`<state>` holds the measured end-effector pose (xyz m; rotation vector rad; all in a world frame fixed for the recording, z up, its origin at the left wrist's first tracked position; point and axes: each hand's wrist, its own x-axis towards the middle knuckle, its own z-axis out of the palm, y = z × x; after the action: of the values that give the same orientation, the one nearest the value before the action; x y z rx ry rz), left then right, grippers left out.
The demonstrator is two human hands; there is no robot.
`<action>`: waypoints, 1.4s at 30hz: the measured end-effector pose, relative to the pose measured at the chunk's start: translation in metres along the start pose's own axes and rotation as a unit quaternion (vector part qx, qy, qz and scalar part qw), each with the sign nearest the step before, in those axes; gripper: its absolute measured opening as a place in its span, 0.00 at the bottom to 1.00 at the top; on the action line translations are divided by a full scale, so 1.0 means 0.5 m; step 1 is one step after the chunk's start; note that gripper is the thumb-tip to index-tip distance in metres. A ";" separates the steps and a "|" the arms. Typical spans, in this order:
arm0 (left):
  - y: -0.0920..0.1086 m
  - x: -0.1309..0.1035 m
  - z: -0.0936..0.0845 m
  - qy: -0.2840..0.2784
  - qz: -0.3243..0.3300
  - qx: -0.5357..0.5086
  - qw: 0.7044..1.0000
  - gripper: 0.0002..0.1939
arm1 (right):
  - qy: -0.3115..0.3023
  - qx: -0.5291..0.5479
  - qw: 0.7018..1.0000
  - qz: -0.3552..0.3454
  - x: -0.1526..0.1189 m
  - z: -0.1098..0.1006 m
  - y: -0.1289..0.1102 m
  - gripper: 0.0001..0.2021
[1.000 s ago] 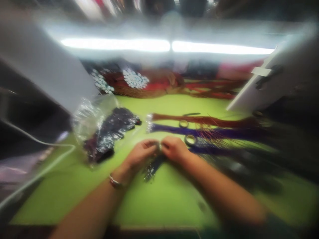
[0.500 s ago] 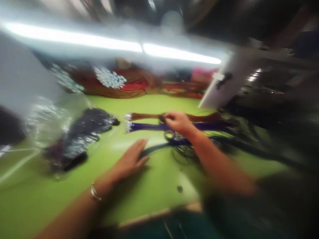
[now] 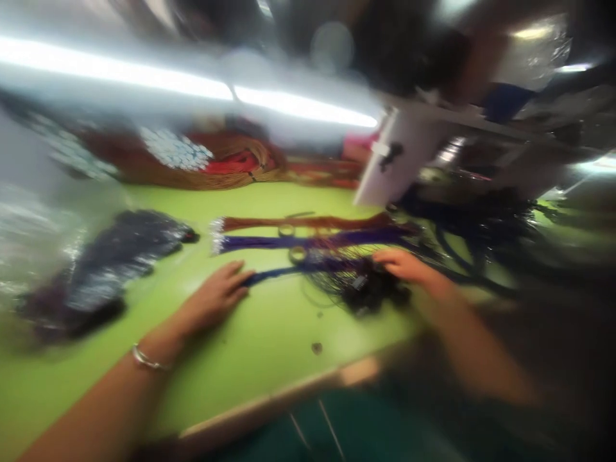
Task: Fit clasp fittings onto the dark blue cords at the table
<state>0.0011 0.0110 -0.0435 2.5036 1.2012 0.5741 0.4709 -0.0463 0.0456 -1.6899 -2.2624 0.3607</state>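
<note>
Our blue wires (image 3: 279, 273) cross mid-tabletop (image 3: 264, 353), one end under our left hand (image 3: 214, 295), fingers slightly spread, hold unclear. Our right hand (image 3: 407, 266), loosely curled, meets a black clump (image 3: 370, 290), grip unclear. Green shows toward the front edge (image 3: 357, 371); lamps (image 3: 308, 107) shine beyond.

The bare left hand (image 3: 216, 295) is palm down, fingers pointing forward and rightward, its bare forearm (image 3: 113, 385) angled in from the lower left. The bare right hand (image 3: 404, 266), well apart, points its fingers leftward.
</note>
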 end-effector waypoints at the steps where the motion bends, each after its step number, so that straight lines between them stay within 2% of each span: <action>1: -0.002 -0.001 -0.001 -0.005 0.000 0.007 1.000 0.25 | 0.045 -0.018 0.999 0.019 0.005 -0.013 -0.012 0.16; 3: -0.003 -0.002 -0.004 -0.017 -0.003 0.023 1.000 0.27 | 0.163 -0.056 0.984 0.039 0.015 -0.034 -0.058 0.16; 5: -0.002 -0.003 -0.006 -0.024 -0.007 0.037 0.999 0.28 | 0.250 -0.076 0.965 0.001 0.022 -0.030 -0.134 0.14; 6: -0.002 -0.004 -0.006 -0.025 -0.007 0.041 0.999 0.28 | 0.247 -0.073 0.965 -0.047 0.025 -0.013 -0.179 0.13; 8: -0.001 -0.004 -0.005 -0.024 -0.006 0.047 0.999 0.28 | 0.174 -0.081 0.975 -0.111 0.028 0.048 -0.266 0.15; 10: -0.001 -0.003 -0.004 -0.022 -0.005 0.052 0.998 0.28 | 0.116 -0.123 0.978 -0.121 0.028 0.128 -0.324 0.22; 12: 0.001 -0.002 -0.002 -0.021 -0.004 0.053 0.998 0.28 | 0.094 -0.168 0.977 -0.090 0.023 0.196 -0.341 0.23; 14: 0.004 0.000 -0.002 -0.018 -0.001 0.052 0.998 0.27 | 0.104 -0.205 0.971 -0.062 0.016 0.233 -0.319 0.19; 16: 0.009 0.002 -0.003 -0.014 0.006 0.054 0.998 0.26 | 0.125 -0.230 0.963 -0.071 0.007 0.237 -0.275 0.17; 19: 0.021 0.006 -0.005 0.000 0.019 0.056 0.998 0.25 | 0.153 -0.254 0.950 -0.101 -0.013 0.208 -0.199 0.16; 23: 0.039 0.009 -0.007 0.026 0.041 0.051 0.998 0.21 | 0.139 -0.261 0.947 -0.124 -0.042 0.172 -0.114 0.14; 26: 0.050 0.009 -0.009 0.034 0.039 0.054 0.997 0.18 | 0.152 -0.257 0.949 -0.104 -0.049 0.164 -0.068 0.13; 29: 0.057 0.010 -0.011 0.014 0.025 0.063 0.998 0.19 | 0.173 -0.255 0.946 -0.101 -0.050 0.164 -0.033 0.12; 33: 0.060 0.009 -0.012 -0.003 0.002 0.071 0.997 0.20 | 0.171 -0.250 0.948 -0.095 -0.057 0.164 0.003 0.13; 37: 0.056 0.004 -0.013 -0.002 0.010 0.057 0.998 0.20 | 0.160 -0.226 0.956 -0.097 -0.061 0.162 0.020 0.14; 39: 0.055 0.000 -0.014 0.004 0.016 0.044 0.999 0.20 | 0.126 -0.200 0.964 -0.121 -0.060 0.148 0.014 0.15; 42: 0.056 -0.005 -0.019 0.019 0.024 0.028 0.999 0.20 | 0.054 -0.171 0.967 -0.179 -0.054 0.094 -0.027 0.13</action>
<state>0.0139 -0.0068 -0.0238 2.5853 1.1896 0.6095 0.4483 -0.0771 0.0051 -1.3511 -2.5880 -0.2093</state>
